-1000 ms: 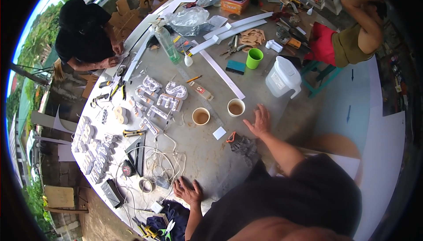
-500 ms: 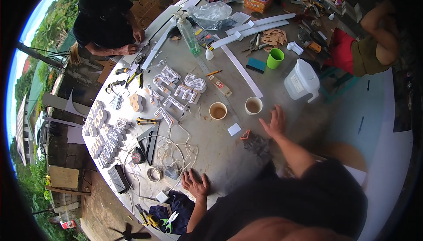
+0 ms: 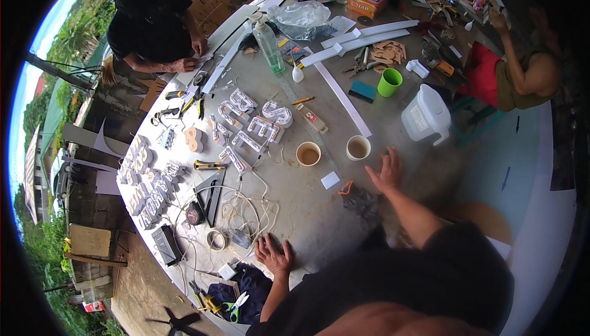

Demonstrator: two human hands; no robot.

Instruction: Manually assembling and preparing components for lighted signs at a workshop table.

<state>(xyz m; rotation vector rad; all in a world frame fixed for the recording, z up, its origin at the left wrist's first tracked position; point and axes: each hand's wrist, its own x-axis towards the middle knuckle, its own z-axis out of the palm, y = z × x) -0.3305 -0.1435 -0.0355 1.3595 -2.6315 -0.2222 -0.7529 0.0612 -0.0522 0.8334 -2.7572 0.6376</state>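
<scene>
My left hand [image 3: 274, 257] rests on the grey table with its fingers spread, close to a tangle of white cable [image 3: 249, 204] and a roll of tape [image 3: 216, 239]. My right hand [image 3: 387, 171] lies to the right, fingers apart and holding nothing. Just beyond it stands a paper cup [image 3: 358, 147] with a brown drink, and a second paper cup [image 3: 308, 153] is to its left. Between my hands are a small white card [image 3: 330, 180] and a dark cloth bundle [image 3: 361, 204] with an orange edge.
Cut-out letters [image 3: 246, 128] cover the left middle. A clear pump bottle [image 3: 268, 47], a green cup [image 3: 389, 82] and a lidded plastic pitcher [image 3: 425, 115] stand farther back. Scissors [image 3: 235, 305] lie near the front edge. One person [image 3: 150, 26] works at far left; another [image 3: 516, 75] sits at right.
My hands stay in place. The view has shifted slightly, and the seated person at right has moved an arm outward toward the table's far end.
</scene>
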